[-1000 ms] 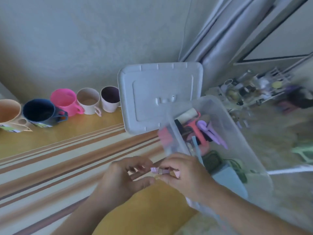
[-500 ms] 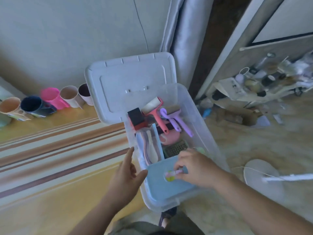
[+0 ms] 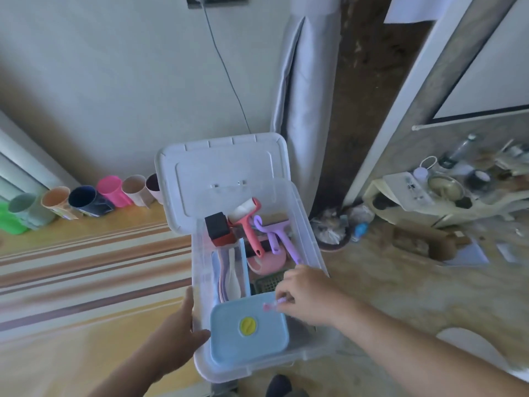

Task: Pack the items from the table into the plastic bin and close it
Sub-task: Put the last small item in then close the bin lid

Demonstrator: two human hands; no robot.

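Head view: my right hand [image 3: 307, 296] pinches a small pink item [image 3: 270, 305] over the blue box [image 3: 248, 328] at lower centre, inside the plastic bin [image 3: 310, 233]; left hand [image 3: 179, 336], fingers spread, braces the bin's left wall. Lid [image 3: 223, 179] stands open above, so my right is nearer for the drop.

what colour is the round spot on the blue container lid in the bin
Yellow spot on the blue lid, head view.

The right hand's fingertips [image 3: 282, 293] pinch a small clip [image 3: 270, 306] inside the bin [image 3: 313, 247], just above a flat lidded box [image 3: 249, 328] lying on the near end. Beyond those fingertips lie two rollers [image 3: 252, 224]; left of them, spoons [image 3: 232, 273]. The left hand's fingers [image 3: 189, 302] rest against the bin's left wall, with the lid [image 3: 223, 179] propped behind.
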